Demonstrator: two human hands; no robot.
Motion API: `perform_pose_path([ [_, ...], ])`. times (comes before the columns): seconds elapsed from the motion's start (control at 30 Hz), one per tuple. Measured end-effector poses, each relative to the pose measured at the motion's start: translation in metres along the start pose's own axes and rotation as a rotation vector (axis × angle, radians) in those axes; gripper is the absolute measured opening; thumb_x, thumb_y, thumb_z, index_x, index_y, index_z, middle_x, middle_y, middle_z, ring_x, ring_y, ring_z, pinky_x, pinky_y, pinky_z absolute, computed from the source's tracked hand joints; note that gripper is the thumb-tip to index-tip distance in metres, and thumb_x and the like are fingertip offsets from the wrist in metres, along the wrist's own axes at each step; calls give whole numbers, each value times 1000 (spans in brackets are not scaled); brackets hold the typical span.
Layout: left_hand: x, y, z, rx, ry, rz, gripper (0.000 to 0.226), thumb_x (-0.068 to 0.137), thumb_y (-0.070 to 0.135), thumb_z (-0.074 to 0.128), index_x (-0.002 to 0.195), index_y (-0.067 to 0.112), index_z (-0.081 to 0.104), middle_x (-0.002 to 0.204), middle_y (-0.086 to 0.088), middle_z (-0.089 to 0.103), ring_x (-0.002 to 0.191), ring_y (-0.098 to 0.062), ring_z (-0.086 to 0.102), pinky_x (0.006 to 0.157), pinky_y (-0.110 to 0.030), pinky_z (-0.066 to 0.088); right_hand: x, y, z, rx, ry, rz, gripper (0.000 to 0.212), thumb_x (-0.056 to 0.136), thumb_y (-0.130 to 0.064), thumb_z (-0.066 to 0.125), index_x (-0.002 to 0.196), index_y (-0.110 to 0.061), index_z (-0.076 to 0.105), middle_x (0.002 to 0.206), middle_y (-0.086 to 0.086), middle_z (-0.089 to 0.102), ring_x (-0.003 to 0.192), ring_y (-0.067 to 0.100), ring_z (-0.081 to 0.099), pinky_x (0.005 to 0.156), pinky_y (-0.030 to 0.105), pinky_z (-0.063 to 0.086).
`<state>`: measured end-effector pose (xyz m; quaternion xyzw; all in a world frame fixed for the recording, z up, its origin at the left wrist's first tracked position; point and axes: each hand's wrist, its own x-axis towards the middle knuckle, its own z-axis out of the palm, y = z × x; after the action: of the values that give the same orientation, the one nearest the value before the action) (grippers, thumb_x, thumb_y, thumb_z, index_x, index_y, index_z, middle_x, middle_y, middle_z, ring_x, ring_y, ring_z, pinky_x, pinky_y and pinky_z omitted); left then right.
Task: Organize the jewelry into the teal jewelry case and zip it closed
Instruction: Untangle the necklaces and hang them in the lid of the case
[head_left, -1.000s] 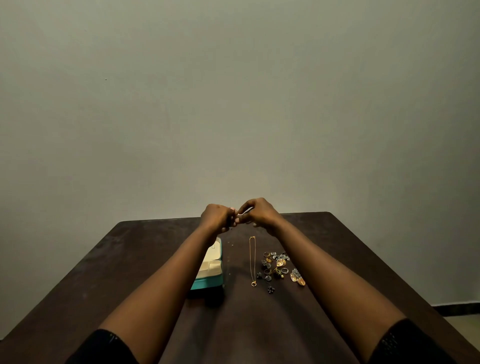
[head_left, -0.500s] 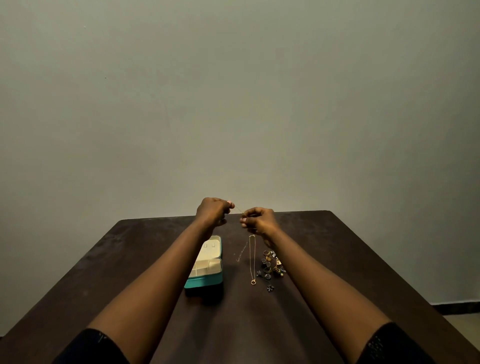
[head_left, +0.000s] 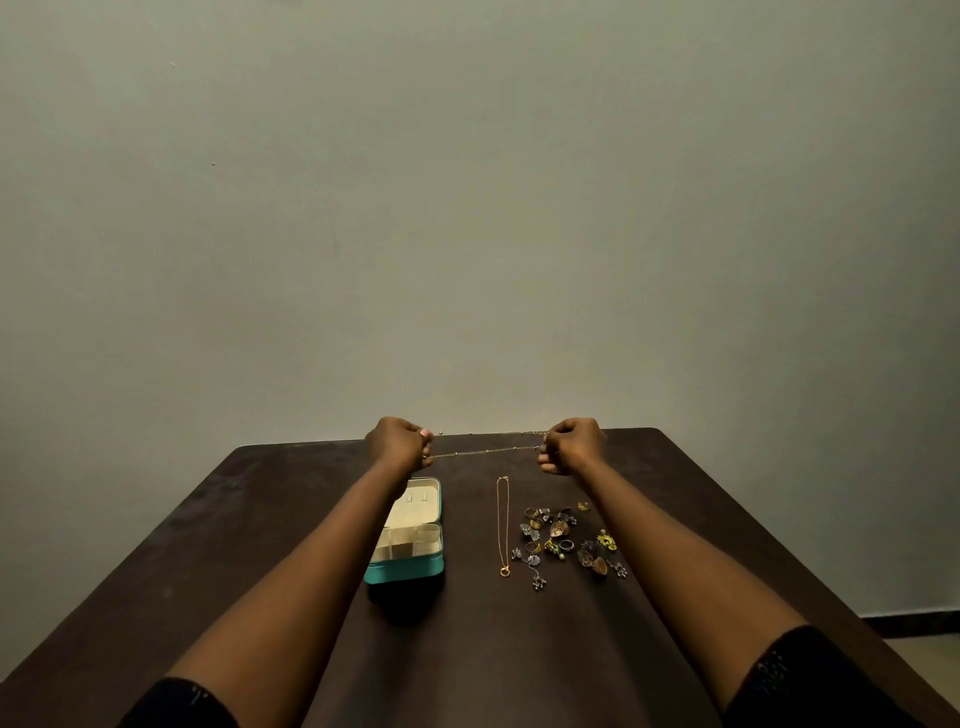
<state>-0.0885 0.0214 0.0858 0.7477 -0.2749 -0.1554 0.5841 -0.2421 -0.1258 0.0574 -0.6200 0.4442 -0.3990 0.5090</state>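
Jewelry chain (head_left: 485, 451): thin, set with small beads, was pulled nearly straight between two hands, raised above the far edge of the table (head_left: 260, 545).

Left hand (head_left: 397, 441): fingers (head_left: 423, 441) were curled into a tight fist, pinching the chain's left end at the fingertips. A short tip of chain stuck out past the thumb.

Right hand (head_left: 571, 446): fingers (head_left: 545, 457) were curled likewise, gripping the right end; a small cluster of links or a clasp showed at the knuckles, too small to tell which.

Teal jewelry case (head_left: 410, 569): lay open and flat on the table, left of its middle, just beside the left forearm, which hid its left side. The lid half lay toward the far edge, cream-lined, with two small tabs on its lining. The base half lay nearer the person, split by cream dividers into several compartments; only bare lining showed in the visible ones.

Gold necklace (head_left: 502, 525): was laid out in a narrow straight loop right of the case and apart from it, its ring pendant at the near end.

Rings and earrings (head_left: 563, 540): lay as a loose scatter of gold, silver and yellow-green pieces, right of the necklace and beside the right forearm.

Sleeves (head_left: 182, 706): dark, at the picture's bottom corners.

Wall (head_left: 467, 208): plain grey-green, stood behind the table's far edge.
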Motion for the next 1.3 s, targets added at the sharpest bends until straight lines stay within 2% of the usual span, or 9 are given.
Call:
perform_pose_path([
  [0.2,2,-22,6,341,73,28,19,87,18,65,85,1,73,83,-17,70,77,-29,68,76,-40,58,7,-17,0,294,-85,204,23,93,3,49,71,-5,51,66,11,51,56,16,52,39,24,52],
  [0.3,-3,-31,10,439,47,7,20,85,21,68,83,1,72,83,-17,71,76,-28,70,75,-38,59,13,-22,0,229,-119,198,21,92,-4,54,71,-7,53,69,8,48,58,16,50,46,27,53],
  [0.47,-12,-35,18,547,-25,-36,16,81,14,67,87,0,71,92,-20,70,81,-34,70,73,-39,59,24,-23,5,243,-154,236,20,94,2,47,75,1,52,73,18,57,35,16,61,34,21,49],
  [0.63,-32,-31,19,673,-142,-103,22,79,8,68,100,-1,63,108,-15,65,92,-28,67,75,-31,56,31,-20,12,367,-155,238,24,90,14,45,69,4,50,72,19,53,59,26,59,43,26,55],
  [0.73,-36,-38,20,738,-208,-132,20,79,12,69,71,6,52,91,-8,64,77,-20,62,59,-24,49,36,-15,18,332,-150,215,27,86,18,47,64,3,51,71,17,53,65,24,55,48,26,57],
  [0.87,-34,-43,27,715,-236,-144,30,75,16,73,99,3,61,107,-11,65,92,-23,66,65,-26,46,47,-3,27,258,-125,212,28,86,20,46,63,3,51,71,17,53,63,23,56,38,23,52],
  [1.03,-33,-45,39,749,-315,-136,36,76,13,75,108,3,61,109,-10,65,86,-19,67,69,-25,50,58,10,48,119,-163,234,25,91,11,46,69,0,51,64,18,54,30,15,56,34,22,49],
  [1.17,-27,-50,51,802,-353,-114,41,76,11,75,114,5,59,118,-13,62,106,-26,64,86,-32,52,68,15,65,-36,-221,137,17,88,9,54,74,0,54,65,14,53,48,19,54,35,18,47],
  [1.3,-15,-59,65,829,-367,-85,32,85,10,65,116,6,58,121,-12,60,111,-26,60,88,-30,48,82,24,85,-211,-275,163,16,86,11,55,98,20,61,64,17,55,42,17,55,34,19,46],
])
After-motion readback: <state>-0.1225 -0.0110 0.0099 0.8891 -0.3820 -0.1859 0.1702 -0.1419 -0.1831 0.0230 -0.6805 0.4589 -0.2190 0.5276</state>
